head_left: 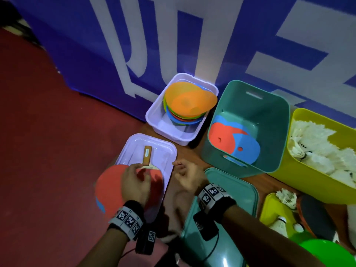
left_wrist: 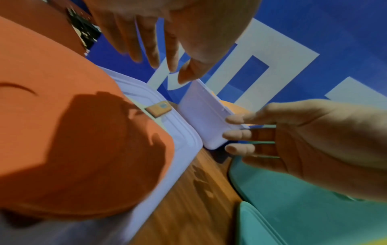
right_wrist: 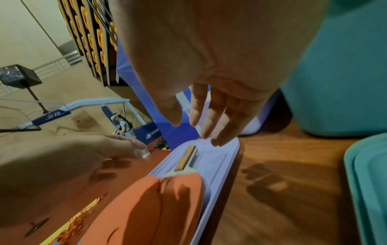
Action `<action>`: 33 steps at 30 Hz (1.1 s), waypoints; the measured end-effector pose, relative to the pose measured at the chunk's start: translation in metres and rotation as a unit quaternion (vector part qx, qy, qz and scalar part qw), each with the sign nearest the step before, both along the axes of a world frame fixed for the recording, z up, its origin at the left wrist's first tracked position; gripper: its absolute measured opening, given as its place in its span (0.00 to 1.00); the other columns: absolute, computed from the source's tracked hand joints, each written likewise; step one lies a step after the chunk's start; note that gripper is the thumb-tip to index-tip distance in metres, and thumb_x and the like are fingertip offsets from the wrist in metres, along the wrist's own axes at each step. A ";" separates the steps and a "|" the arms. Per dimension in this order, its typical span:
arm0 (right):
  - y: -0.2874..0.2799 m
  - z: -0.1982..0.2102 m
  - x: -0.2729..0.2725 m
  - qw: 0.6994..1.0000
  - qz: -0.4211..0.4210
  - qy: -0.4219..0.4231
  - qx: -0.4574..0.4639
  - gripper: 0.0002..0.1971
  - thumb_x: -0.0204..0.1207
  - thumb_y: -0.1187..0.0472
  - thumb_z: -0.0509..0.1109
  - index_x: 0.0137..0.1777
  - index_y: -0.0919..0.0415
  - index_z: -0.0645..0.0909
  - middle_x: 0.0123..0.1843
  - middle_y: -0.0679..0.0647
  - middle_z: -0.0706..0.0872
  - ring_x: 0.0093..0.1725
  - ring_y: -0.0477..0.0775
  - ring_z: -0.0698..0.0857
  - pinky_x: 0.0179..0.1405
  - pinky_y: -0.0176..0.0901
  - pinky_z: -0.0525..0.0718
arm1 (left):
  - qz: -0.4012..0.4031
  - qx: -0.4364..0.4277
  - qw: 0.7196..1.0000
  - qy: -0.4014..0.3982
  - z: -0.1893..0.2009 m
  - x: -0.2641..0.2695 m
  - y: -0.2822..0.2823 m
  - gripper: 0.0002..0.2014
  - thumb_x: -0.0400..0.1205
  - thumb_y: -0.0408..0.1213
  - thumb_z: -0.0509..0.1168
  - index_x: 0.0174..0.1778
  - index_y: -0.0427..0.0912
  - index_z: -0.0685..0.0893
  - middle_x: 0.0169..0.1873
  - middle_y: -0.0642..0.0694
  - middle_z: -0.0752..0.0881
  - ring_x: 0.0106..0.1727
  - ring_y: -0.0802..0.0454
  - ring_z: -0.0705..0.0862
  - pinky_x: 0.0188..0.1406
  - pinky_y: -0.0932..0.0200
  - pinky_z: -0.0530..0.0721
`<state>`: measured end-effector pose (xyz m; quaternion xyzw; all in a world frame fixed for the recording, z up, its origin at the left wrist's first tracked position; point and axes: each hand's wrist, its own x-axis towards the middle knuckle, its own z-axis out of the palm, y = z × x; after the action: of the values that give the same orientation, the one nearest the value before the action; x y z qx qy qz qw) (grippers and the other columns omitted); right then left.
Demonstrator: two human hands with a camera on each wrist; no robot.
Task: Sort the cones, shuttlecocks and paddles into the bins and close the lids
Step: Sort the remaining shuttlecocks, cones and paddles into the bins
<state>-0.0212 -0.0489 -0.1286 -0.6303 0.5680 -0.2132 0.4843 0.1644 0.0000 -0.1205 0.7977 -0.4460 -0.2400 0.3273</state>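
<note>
A red paddle (head_left: pixel 109 185) (left_wrist: pixel 62 116) (right_wrist: pixel 146 207) lies on the white lid (head_left: pixel 167 151) (right_wrist: pixel 220 162), its wooden handle (head_left: pixel 147 155) pointing away from me. My left hand (head_left: pixel 134 178) (left_wrist: pixel 167 49) hovers over the blade near the neck, fingers straight, holding nothing. My right hand (head_left: pixel 186 174) (right_wrist: pixel 205 116) hangs relaxed and empty by the lid's right edge. Behind stand a white bin (head_left: pixel 154 120) stacked with cones (head_left: pixel 188 101), a teal bin (head_left: pixel 285 132) with paddles (head_left: pixel 231 139), and a yellow bin (head_left: pixel 300 116) of shuttlecocks (head_left: pixel 312 143).
A teal lid (head_left: pixel 231 189) lies under my right forearm. At lower right a yellow lid (head_left: pixel 269 211) holds shuttlecocks (head_left: pixel 287 197), beside a black paddle (head_left: pixel 316 214) and a green cone (head_left: pixel 327 251). A blue banner (head_left: pixel 192 35) closes off the back.
</note>
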 end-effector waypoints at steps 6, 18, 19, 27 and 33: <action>-0.006 -0.020 0.049 0.986 0.099 0.104 0.083 0.30 0.72 0.51 0.72 0.75 0.55 0.78 0.64 0.53 0.87 0.59 0.55 0.86 0.65 0.45 0.81 | 0.068 0.179 0.976 -0.104 -0.028 0.054 0.018 0.36 0.73 0.48 0.74 0.78 0.47 0.73 0.79 0.34 0.67 0.80 0.33 0.65 0.77 0.36 0.66; -0.006 -0.033 0.081 0.977 0.072 0.186 0.080 0.39 0.70 0.51 0.74 0.83 0.50 0.67 0.73 0.51 0.79 0.73 0.58 0.74 0.70 0.51 0.79 | 0.141 0.238 0.959 -0.066 -0.047 0.062 0.027 0.49 0.66 0.56 0.77 0.82 0.58 0.61 0.84 0.36 0.56 0.81 0.32 0.59 0.78 0.32 0.60; -0.007 -0.033 0.083 0.978 0.069 0.182 0.073 0.38 0.71 0.53 0.74 0.82 0.52 0.67 0.74 0.53 0.78 0.73 0.59 0.74 0.70 0.51 0.78 | 0.148 0.223 0.961 -0.062 -0.045 0.063 0.026 0.48 0.66 0.54 0.79 0.81 0.57 0.64 0.82 0.36 0.59 0.80 0.32 0.62 0.77 0.33 0.63; -0.003 -0.029 0.085 0.990 0.016 0.129 0.058 0.26 0.72 0.57 0.74 0.72 0.58 0.80 0.64 0.60 0.85 0.66 0.59 0.82 0.66 0.46 0.80 | 0.180 0.118 0.977 -0.006 -0.033 0.065 0.018 0.34 0.73 0.40 0.77 0.75 0.54 0.74 0.70 0.39 0.72 0.70 0.36 0.74 0.72 0.40 0.71; -0.003 -0.002 0.059 0.991 -0.002 0.136 -0.008 0.20 0.78 0.50 0.69 0.70 0.45 0.75 0.63 0.53 0.88 0.62 0.57 0.85 0.60 0.44 0.79 | 0.136 0.010 0.990 0.039 -0.039 0.076 0.013 0.09 0.77 0.37 0.75 0.48 0.49 0.83 0.48 0.41 0.85 0.47 0.40 0.84 0.51 0.50 0.82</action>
<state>0.0377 -0.0518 -0.1311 -0.6562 0.6281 -0.1307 0.3972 0.2400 0.0135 -0.1600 0.8443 -0.3180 -0.2285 0.3657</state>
